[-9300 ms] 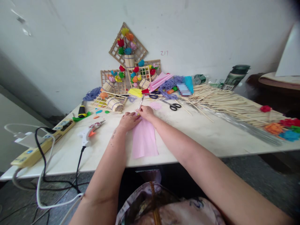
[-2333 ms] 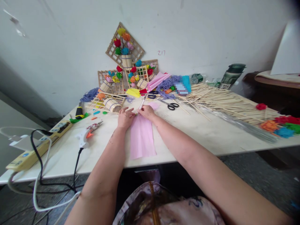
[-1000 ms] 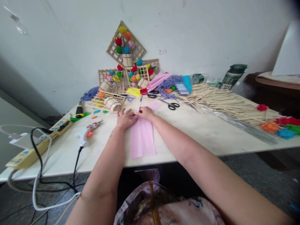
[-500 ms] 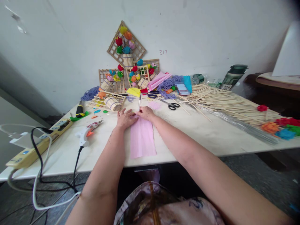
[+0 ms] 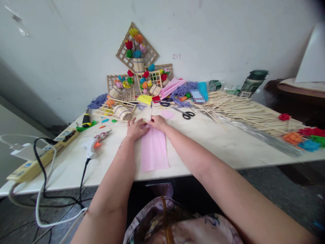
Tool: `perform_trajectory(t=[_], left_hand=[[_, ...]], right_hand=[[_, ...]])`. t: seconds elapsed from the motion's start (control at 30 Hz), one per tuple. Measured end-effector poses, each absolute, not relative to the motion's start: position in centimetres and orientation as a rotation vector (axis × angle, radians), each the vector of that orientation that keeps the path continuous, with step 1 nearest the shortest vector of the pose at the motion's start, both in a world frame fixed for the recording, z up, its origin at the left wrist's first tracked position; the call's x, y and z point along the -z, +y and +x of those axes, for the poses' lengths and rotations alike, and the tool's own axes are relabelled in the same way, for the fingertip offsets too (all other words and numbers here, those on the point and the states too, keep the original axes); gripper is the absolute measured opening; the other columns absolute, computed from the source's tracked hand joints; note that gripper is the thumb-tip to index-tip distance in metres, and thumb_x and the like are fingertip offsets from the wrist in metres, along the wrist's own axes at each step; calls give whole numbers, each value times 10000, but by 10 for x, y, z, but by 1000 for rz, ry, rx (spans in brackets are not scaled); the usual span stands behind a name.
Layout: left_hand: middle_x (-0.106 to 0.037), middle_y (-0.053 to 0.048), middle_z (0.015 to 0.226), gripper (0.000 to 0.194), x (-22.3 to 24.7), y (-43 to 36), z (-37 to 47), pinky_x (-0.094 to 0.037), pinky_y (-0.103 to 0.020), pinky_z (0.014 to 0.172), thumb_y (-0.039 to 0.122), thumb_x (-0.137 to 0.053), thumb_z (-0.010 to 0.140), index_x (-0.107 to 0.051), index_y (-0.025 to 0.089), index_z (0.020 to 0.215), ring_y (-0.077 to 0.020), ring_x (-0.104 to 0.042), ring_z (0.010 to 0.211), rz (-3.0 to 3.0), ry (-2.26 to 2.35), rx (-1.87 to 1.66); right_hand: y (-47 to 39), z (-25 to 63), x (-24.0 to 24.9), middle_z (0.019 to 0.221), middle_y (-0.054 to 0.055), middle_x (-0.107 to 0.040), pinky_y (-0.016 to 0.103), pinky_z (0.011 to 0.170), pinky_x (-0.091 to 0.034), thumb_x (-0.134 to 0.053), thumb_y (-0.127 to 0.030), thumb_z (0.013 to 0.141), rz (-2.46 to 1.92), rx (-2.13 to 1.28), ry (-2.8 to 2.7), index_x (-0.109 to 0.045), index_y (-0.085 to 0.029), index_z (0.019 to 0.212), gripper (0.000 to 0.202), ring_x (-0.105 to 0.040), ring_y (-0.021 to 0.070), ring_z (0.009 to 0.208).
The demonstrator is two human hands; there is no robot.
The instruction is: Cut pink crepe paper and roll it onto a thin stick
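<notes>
A strip of pink crepe paper (image 5: 154,150) lies lengthwise on the table in front of me. At its far left corner my left hand (image 5: 137,128) rests with fingers spread, the fingertips touching the paper's edge. My right hand (image 5: 157,122) is at the far end of the strip, its fingers closed around the lower part of a slim white pen (image 5: 150,111). The pen points away from me, and its lower end is hidden by the fingers. A scrap of pink paper (image 5: 167,114) lies just beyond my right hand.
On the left are a hot glue gun (image 5: 91,145), a yellow-handled cutter (image 5: 86,120) and a power strip (image 5: 40,159) with cables. Lattice frames with paper flowers (image 5: 138,47) lean at the back. Black-handled scissors (image 5: 187,115), many wooden sticks (image 5: 236,108) and a bottle (image 5: 254,83) are rightward.
</notes>
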State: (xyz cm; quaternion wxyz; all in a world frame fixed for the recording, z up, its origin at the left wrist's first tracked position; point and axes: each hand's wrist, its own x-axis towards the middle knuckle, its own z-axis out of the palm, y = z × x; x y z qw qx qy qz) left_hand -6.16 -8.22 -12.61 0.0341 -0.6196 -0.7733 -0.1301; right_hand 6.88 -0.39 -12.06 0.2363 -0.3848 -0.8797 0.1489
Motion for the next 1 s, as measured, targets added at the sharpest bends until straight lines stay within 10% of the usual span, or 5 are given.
perform_trajectory(t=[1.0], left_hand=[[-390,64,1381,537,128,-80,-64,-96,-554,1042,673,-436,703,-551,420,1162,-328,-205,1310,-1947,-2378,339]], right_hand=[[4,74,121,770,7,-674,201,609,-393,-530,-440,752,-1086,-524,-2355,-684,-189,832,305,-584,125,700]])
